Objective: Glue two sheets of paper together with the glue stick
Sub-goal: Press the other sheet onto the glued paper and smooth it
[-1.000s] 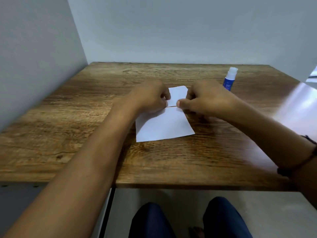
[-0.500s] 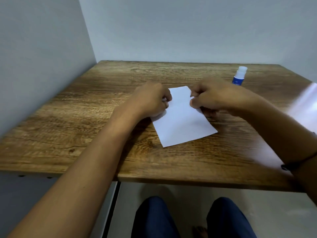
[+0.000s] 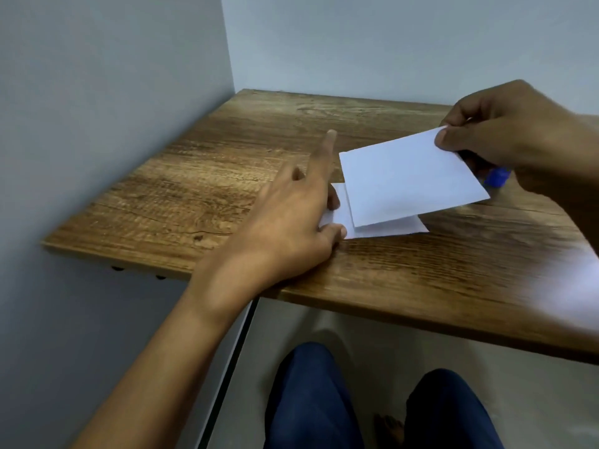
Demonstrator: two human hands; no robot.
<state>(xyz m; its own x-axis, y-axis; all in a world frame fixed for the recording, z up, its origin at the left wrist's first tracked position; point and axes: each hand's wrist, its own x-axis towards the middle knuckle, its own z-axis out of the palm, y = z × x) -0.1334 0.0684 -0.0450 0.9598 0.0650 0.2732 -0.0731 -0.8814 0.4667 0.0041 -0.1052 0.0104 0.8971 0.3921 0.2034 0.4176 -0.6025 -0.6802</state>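
Note:
My right hand [image 3: 505, 134] pinches the far corner of a white paper sheet [image 3: 408, 176] and holds it lifted above the table. A second white sheet [image 3: 385, 230] lies flat on the wooden table [image 3: 227, 176] beneath it. My left hand [image 3: 291, 222] rests on that lower sheet's left edge, thumb and fingertips touching it, index finger stretched out. The blue glue stick [image 3: 497, 181] shows only partly, behind the lifted sheet and under my right hand.
Grey walls close off the table's left and far sides. The near table edge [image 3: 421, 322] runs across the view, with my legs in dark trousers [image 3: 311, 400] below it. A bright glare patch lies on the table's right part.
The two sheets have come apart: my right hand lifted the top one up and to the right. My left hand opened onto the lower sheet. The camera swung left.

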